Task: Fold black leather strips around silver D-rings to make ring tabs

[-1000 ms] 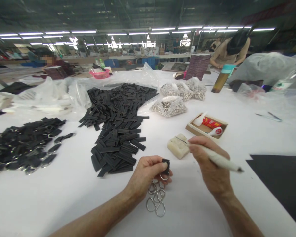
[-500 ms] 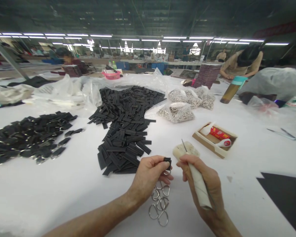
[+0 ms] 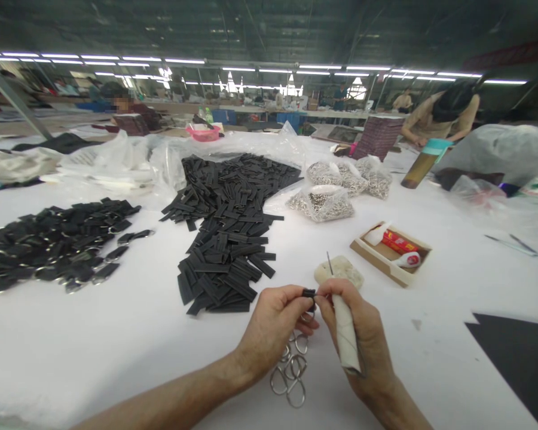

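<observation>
My left hand (image 3: 275,325) pinches a small folded black strap piece (image 3: 309,294) between thumb and fingers. A metal D-ring (image 3: 308,318) hangs at its lower end, partly covered by my fingers. Closed round a thin-tipped tool with a whitish wrapped handle (image 3: 346,334) is my right hand (image 3: 363,328), its thumb and index fingertips meeting the strap piece's right edge. The tool's thin metal shaft points up in front of a pale lump (image 3: 343,273). Several loose D-rings (image 3: 296,367) lie below my left hand.
A heap of black strips (image 3: 233,239) spreads ahead. To the left lies a pile of black tabs with rings (image 3: 58,242). Bags of metal rings (image 3: 320,203), a cardboard tray (image 3: 381,263) with glue tubes, tweezers (image 3: 513,245) and a bottle (image 3: 424,164) stand rightward. A co-worker (image 3: 448,113) sits beyond.
My right hand has moved left with the tool, and its fingertips now meet the strap piece. My left hand has shifted slightly right.
</observation>
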`<control>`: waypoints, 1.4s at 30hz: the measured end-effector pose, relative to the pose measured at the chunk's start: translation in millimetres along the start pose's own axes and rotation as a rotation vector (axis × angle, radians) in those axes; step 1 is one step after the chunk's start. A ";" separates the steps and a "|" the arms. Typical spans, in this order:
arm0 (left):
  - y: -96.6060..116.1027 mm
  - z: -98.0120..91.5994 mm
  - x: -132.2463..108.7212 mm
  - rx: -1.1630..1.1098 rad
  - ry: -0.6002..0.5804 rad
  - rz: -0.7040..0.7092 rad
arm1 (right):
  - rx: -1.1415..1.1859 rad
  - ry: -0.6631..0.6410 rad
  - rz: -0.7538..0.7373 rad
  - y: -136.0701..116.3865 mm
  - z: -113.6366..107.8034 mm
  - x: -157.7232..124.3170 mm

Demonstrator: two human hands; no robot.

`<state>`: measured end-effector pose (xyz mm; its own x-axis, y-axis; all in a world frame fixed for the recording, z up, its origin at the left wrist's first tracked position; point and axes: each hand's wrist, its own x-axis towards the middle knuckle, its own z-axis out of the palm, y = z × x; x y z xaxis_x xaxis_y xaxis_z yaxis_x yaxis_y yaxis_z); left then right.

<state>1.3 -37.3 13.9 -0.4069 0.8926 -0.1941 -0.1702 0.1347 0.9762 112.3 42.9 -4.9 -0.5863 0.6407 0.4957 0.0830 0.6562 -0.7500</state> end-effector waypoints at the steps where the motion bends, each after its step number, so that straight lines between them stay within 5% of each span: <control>1: -0.6 0.3 -0.2 0.011 0.000 -0.001 | 0.003 -0.001 -0.019 1.6 0.5 -0.3; 13: -2.6 -1.4 -0.6 0.140 -0.007 0.047 | 0.082 -0.074 -0.082 3.0 -0.1 -4.3; 21: 2.8 -4.0 -1.0 0.073 -0.056 0.022 | 0.031 -0.050 0.088 -1.3 -5.0 1.9; 28: 1.5 -4.6 -0.6 -0.047 -0.075 0.060 | 0.304 -0.108 0.190 -3.8 -9.0 6.2; 36: 7.9 -12.8 3.6 -0.118 -0.291 0.055 | 0.518 -0.097 0.277 -3.4 -10.8 7.8; 42: 14.6 -14.8 0.0 -0.081 -0.347 0.081 | 0.685 -0.144 0.333 -3.3 -13.2 7.4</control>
<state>-14.5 -41.7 26.6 -0.0959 0.9937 -0.0586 -0.2257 0.0356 0.9735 118.3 50.8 6.9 -0.7206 0.6721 0.1704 -0.2162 0.0157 -0.9762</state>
